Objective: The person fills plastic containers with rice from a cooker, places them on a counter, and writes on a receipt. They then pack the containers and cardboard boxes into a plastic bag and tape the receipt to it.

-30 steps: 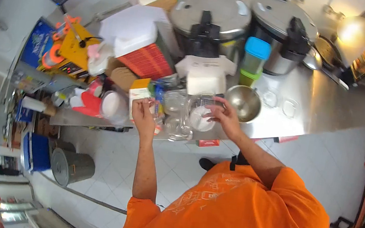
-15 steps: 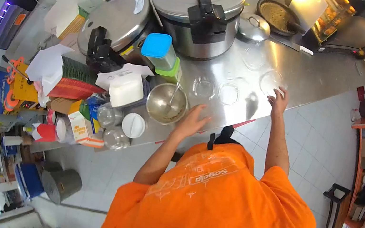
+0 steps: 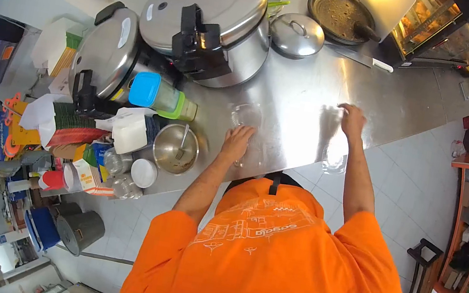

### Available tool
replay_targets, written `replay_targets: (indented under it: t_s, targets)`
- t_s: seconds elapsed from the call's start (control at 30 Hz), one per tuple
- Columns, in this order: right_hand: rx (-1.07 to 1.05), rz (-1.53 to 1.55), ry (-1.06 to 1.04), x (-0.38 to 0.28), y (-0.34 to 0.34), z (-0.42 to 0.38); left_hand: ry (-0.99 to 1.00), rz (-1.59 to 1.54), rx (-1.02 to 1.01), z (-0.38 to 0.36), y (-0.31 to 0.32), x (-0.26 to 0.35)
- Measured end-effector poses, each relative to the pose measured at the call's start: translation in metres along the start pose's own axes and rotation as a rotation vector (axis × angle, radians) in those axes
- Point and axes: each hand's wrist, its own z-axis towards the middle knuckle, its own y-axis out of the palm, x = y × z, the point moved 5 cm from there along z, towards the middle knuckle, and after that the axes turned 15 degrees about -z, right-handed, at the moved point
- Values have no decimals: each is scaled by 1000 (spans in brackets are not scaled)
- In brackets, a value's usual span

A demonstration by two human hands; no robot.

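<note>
Currently: 1 clear, shallow plastic container (image 3: 246, 113), atop silvery steel counter (image 3: 299, 92), just beyond L bare hand (image 3: 237, 142) (nearer); long axis unclear. R bare hand (image 3: 352, 123) well apart, rightward. Both grips: can't tell.

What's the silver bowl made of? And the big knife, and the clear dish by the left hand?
The bowl looks like shiny metal, probably steel: it reflects light. The knife seems grey metal, going by its dull gleam; its smooth white handle may be plastic. The dish is see-through and glossy: probably plastic, maybe glass.
</note>
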Motion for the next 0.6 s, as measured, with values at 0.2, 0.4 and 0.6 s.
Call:
replay_targets:
  t_s: [0.2, 0.4, 0.6]
  targets:
    - [-234, -25, -293, -110, 28, 43, 122, -10, -38, 31, 13, 32]
    - [-241, 166, -302, -150, 37, 41, 10, 36, -73, 53, 8, 58]
    - [8, 306, -209, -105, -22, 52, 253, 105, 422, 43, -182, 129]
